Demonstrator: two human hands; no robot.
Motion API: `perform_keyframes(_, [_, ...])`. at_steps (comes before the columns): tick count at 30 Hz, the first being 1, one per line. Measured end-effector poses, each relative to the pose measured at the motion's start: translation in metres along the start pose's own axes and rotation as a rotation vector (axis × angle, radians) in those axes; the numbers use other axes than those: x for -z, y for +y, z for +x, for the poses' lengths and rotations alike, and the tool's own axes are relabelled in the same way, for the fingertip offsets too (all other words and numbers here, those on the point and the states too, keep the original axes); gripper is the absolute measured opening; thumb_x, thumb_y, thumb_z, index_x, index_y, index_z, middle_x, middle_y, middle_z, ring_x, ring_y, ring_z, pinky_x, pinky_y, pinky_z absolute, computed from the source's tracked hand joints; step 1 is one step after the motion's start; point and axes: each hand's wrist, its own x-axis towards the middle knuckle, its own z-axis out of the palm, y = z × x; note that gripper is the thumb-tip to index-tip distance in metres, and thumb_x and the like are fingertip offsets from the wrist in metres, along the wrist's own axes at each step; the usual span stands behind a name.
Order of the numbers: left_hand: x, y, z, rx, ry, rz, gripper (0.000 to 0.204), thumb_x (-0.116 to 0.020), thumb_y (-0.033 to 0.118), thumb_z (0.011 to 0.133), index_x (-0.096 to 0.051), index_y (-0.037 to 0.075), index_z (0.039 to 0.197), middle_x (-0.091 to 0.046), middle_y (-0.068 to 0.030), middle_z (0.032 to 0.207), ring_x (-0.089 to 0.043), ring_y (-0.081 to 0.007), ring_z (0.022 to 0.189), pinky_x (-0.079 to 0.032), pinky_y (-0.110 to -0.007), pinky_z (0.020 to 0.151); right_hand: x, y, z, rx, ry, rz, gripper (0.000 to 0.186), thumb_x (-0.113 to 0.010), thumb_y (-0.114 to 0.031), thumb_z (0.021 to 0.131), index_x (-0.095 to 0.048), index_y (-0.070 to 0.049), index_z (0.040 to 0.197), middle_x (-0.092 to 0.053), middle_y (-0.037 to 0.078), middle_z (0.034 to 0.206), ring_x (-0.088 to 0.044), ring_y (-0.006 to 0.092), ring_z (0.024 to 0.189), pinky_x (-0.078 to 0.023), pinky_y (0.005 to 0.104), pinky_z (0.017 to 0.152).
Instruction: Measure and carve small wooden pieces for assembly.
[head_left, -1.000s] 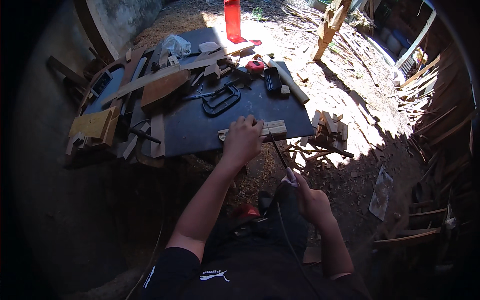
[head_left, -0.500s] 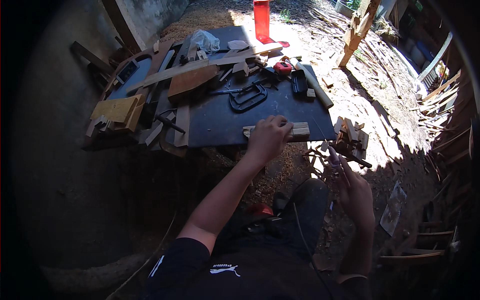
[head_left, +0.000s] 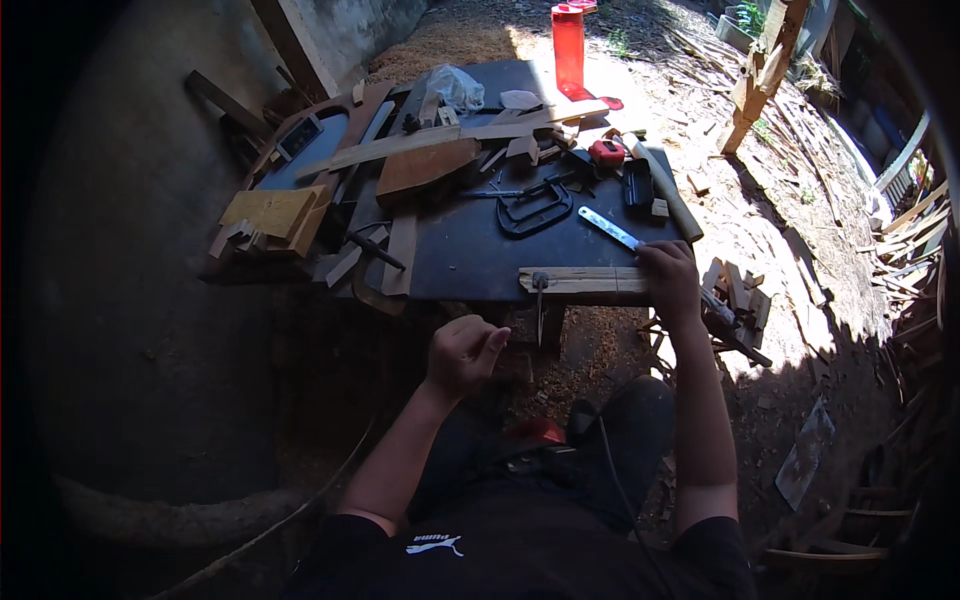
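Note:
My right hand (head_left: 668, 268) is closed around a hand saw at the right end of a pale wooden strip (head_left: 600, 281), its shiny blade (head_left: 608, 228) pointing up-left over the dark tabletop (head_left: 460, 250). A metal fitting with a downward rod (head_left: 540, 283) sits at the strip's left end, by the table's front edge. My left hand (head_left: 465, 352) hangs below that edge, fingers curled; whatever they hold, if anything, is hidden. A black C-clamp (head_left: 532, 210) lies behind the strip.
Wooden offcuts (head_left: 425, 170), a red tape measure (head_left: 607, 153), a round pale rod (head_left: 665, 185) and a red bottle (head_left: 568, 60) crowd the table. A wooden post (head_left: 752, 85) stands at back right. Scrap wood (head_left: 750, 300) lies beside the table's right corner.
My left hand has left the strip and dropped down-left, uncovering the metal fitting. My right hand has risen to the strip's right end, and the saw blade now angles up-left across the tabletop.

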Motion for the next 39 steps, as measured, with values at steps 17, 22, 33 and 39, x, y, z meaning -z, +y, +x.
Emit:
perform_keyframes(17, [0.127, -0.073, -0.055, 0.190, 0.408, 0.625, 0.039, -0.060, 0.015, 0.100, -0.045, 0.004, 0.066, -0.048, -0.0121, 0.061, -0.052, -0.0335, 0.053, -0.038, -0.043, 0.050, -0.015, 0.005, 0.026, -0.266, -0.082, 0.409, 0.018, -0.063, -0.004, 0.095, -0.073, 0.002, 0.107, -0.071, 0.013, 0.087, -0.070, 0.0202, 0.078, -0.055, 0.0334, 0.075])
perform_keyframes(22, [0.144, -0.096, -0.028, 0.413, 0.463, 0.627, 0.022, -0.059, 0.017, 0.101, -0.063, 0.002, 0.086, -0.059, -0.0146, 0.081, -0.062, -0.0347, 0.076, -0.050, -0.044, 0.068, -0.021, 0.021, 0.022, -0.268, -0.075, 0.374, 0.018, -0.062, -0.007, 0.098, -0.073, 0.003, 0.108, -0.072, 0.014, 0.089, -0.071, 0.0201, 0.078, -0.055, 0.0334, 0.075])
perform_keyframes(33, [0.141, -0.124, -0.031, 0.629, 0.272, 0.751, 0.040, -0.073, 0.030, 0.091, -0.067, 0.011, 0.126, -0.062, -0.0119, 0.126, -0.058, -0.0349, 0.122, -0.048, -0.052, 0.100, -0.023, 0.011, 0.024, -0.167, -0.054, 0.238, 0.017, -0.062, -0.006, 0.097, -0.073, 0.003, 0.107, -0.072, 0.013, 0.090, -0.071, 0.0206, 0.082, -0.054, 0.0328, 0.075])
perform_keyframes(39, [0.158, -0.131, -0.024, 0.571, 0.337, 0.596, 0.034, -0.077, 0.030, 0.088, -0.069, 0.012, 0.116, -0.067, -0.0071, 0.112, -0.064, -0.0315, 0.109, -0.051, -0.047, 0.093, -0.018, 0.021, 0.021, -0.219, -0.043, 0.253, 0.018, -0.060, -0.006, 0.097, -0.073, 0.004, 0.106, -0.072, 0.013, 0.091, -0.071, 0.0218, 0.083, -0.055, 0.0336, 0.077])
